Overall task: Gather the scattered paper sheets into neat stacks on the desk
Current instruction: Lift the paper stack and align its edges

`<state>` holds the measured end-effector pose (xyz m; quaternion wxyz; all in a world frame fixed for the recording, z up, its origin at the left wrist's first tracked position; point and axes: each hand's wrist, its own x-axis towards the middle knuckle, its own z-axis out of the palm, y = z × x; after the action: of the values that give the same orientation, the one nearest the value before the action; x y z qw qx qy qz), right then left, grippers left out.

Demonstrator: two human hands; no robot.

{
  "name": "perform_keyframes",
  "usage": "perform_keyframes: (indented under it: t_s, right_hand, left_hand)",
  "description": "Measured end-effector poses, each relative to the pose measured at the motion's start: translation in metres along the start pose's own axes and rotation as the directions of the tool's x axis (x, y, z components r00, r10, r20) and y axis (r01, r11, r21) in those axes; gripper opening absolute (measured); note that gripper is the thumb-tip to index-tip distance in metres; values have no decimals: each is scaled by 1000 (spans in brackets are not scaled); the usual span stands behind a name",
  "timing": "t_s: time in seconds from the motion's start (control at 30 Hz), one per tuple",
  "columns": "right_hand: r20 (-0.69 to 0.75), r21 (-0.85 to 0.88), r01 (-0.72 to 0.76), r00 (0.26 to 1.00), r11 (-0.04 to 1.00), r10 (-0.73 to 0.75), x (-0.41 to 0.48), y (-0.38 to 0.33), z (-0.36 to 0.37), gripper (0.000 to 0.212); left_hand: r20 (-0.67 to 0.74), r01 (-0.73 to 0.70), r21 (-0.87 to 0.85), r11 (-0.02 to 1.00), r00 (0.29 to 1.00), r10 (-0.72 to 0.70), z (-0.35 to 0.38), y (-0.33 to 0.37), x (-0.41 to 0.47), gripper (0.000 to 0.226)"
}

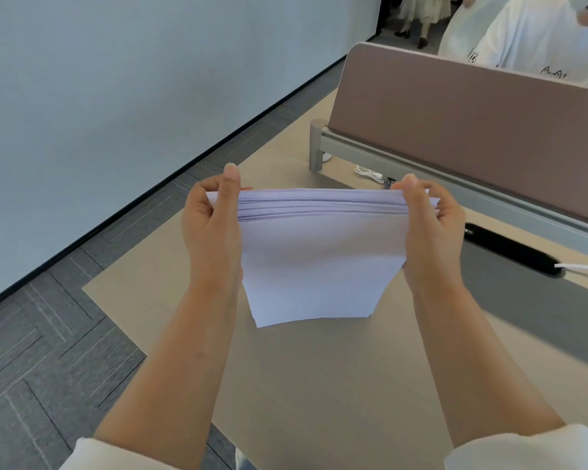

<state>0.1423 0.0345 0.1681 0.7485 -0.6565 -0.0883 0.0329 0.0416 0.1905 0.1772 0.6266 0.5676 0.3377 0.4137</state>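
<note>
Desk [319, 385] front passable; partition [472, 130] walls far edge; cable slot [513, 249] right.

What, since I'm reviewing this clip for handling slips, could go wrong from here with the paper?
1. The left hand and right hand pinch only the upper side edges of the paper stack; its lower part hangs free, so sheets might slide out.
2. The top edges look staggered, so it may land uneven on the desk.
3. Set down far right, it could catch the white cable.
</note>
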Motion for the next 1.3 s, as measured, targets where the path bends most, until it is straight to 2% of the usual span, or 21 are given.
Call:
perform_keyframes:
  t_s: [0.1, 0.23, 0.3, 0.47, 0.57, 0.63, 0.67, 0.7, 0.8, 0.83, 0.93, 1.0, 1.07, 1.17, 1.3]
  right_hand:
    - [-6, 3, -1, 1000, 1000, 1, 2, 1, -1, 19]
    - [34, 11, 24, 999, 1000, -24, 2, 2, 0, 17]
    - [38, 2, 31, 999, 1000, -31, 3, 3, 0, 12]
    - [79, 91, 52, 995, 995, -59, 6, 2, -2, 18]
    - [260, 78, 122, 956, 989, -138, 12, 16, -18, 38]
    - [371, -8, 72, 926, 997, -64, 15, 33, -30, 70]
    - [404, -50, 24, 915, 998, -2, 14, 43, -34, 81]
    - [427, -73, -21, 903, 997, 50, 11, 52, -35, 84]
    - [418, -70, -74, 903, 995, 97, 8, 68, -34, 46]
    - [408, -65, -69, 909, 996, 89, 8, 69, -34, 40]
    - [408, -35, -81, 909, 996, 88, 12, 72, -37, 44]
    - [428, -45, -105, 896, 993, 114, 12, 79, -36, 47]
    - [430, -76, -115, 892, 990, 136, 9, 87, -33, 44]
    - [374, -68, -108, 919, 992, 125, 5, 89, -27, 27]
    - [215, -14, -93, 972, 996, 93, 1, 93, -24, 26]
  left_hand:
    - [9, -2, -7, 1000, 1000, 2, -1, -4, 1, 20]
    - [56, -61, -1, 998, 997, 61, 0, -2, -2, 29]
    - [66, -31, -19, 999, 997, 32, 0, -1, -1, 12]
    - [105, -73, -61, 995, 991, 79, -3, -1, -1, 19]
    - [191, 17, -155, 988, 981, 13, -13, -10, 8, 47]
    - [259, 166, -164, 972, 959, -120, -21, -25, 13, 68]
    - [301, 223, -141, 965, 938, -172, -24, -35, 13, 69]
    - [339, 239, -85, 967, 920, -198, -25, -45, 10, 65]
    - [402, 178, -5, 984, 901, -161, -24, -66, 3, 59]
    - [390, 169, -2, 986, 908, -155, -24, -68, 3, 61]
    - [324, 186, -27, 982, 931, -167, -25, -76, 12, 60]
    - [348, 195, 0, 981, 919, -183, -24, -86, 13, 38]
    - [305, 243, 15, 970, 923, -236, -21, -92, 10, 19]
    - [194, 302, -60, 951, 938, -286, -16, -96, 10, 24]
    - [261, 288, -66, 955, 929, -262, -6, -95, 0, 31]
